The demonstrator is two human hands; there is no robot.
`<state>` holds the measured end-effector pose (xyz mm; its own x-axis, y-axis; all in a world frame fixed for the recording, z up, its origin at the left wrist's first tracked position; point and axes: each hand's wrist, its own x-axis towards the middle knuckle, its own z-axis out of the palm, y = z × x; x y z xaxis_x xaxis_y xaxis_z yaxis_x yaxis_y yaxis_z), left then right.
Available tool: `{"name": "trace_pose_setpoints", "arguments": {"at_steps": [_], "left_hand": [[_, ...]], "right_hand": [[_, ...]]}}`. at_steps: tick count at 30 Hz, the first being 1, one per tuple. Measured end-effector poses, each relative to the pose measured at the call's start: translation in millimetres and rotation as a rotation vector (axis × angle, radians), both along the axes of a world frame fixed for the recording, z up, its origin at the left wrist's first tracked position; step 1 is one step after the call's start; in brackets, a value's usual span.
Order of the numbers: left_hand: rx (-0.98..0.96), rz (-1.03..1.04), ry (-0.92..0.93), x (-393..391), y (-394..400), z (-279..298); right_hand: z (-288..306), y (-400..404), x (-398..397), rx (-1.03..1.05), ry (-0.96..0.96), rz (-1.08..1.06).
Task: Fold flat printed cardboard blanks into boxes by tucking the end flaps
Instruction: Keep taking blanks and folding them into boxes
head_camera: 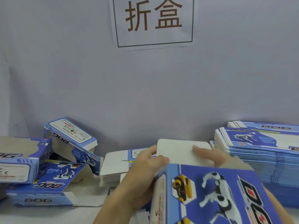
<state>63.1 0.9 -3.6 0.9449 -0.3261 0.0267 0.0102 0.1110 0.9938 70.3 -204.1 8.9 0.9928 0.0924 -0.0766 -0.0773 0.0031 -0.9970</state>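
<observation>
1. The left hand (142,168) grips the near-left corner of the box (215,194), its thumb curled onto the white end flap (182,151) and its fingers wrapped down the box's side.
2. The right hand (210,155) is mostly hidden behind the flap; its fingertips press flat on the flap's white face, fingers straight.
3. The box is held up close to the camera, low and right of centre; its blue glossy panel shows a white robot dog and a yellow vehicle. Whether anything is inside cannot be told.
4. The flap is plain matte white card with rounded corners, standing up from the far end.
5. Folded boxes (40,159) lie tumbled at left, some open-ended showing bare grey-brown interiors.
6. Flat blanks sit in a low stack (113,172) at centre and a tall stack (262,152) at right.
7. A paper sign (153,21) hangs on the grey wall.
</observation>
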Motion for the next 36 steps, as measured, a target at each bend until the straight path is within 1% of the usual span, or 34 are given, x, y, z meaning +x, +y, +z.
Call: {"name": "trace_pose_setpoints", "arguments": {"at_steps": [3, 5, 12, 16, 19, 23, 26, 31, 36], "left_hand": [[0.058, 0.039, 0.001, 2, -5, -6], [0.046, 0.064, -0.01, 4, -4, -8], [0.024, 0.079, -0.006, 11, 7, -13], [0.042, 0.111, -0.073, 11, 7, -14], [0.032, 0.121, -0.106, 12, 6, -14], [-0.023, 0.148, -0.123, 12, 7, -13], [-0.024, 0.147, -0.129, 11, 9, -12], [-0.017, 0.134, -0.138, 11, 10, -12], [-0.025, 0.129, -0.189, 8, 10, -9]], "right_hand": [[-5, 0, 5, -0.041, -0.074, -0.014], [-9, 1, 2, -0.036, -0.064, -0.029], [-14, 4, 3, -0.077, -0.104, 0.083], [-15, 2, 5, -0.007, -0.192, -0.027], [-17, 0, 5, -0.034, -0.259, -0.059], [-15, 1, 3, 0.03, -0.256, 0.016], [-15, 3, 3, 0.085, -0.275, 0.053], [-15, 4, 3, 0.117, -0.265, 0.041], [-14, 4, 3, 0.104, -0.26, 0.05]]}}
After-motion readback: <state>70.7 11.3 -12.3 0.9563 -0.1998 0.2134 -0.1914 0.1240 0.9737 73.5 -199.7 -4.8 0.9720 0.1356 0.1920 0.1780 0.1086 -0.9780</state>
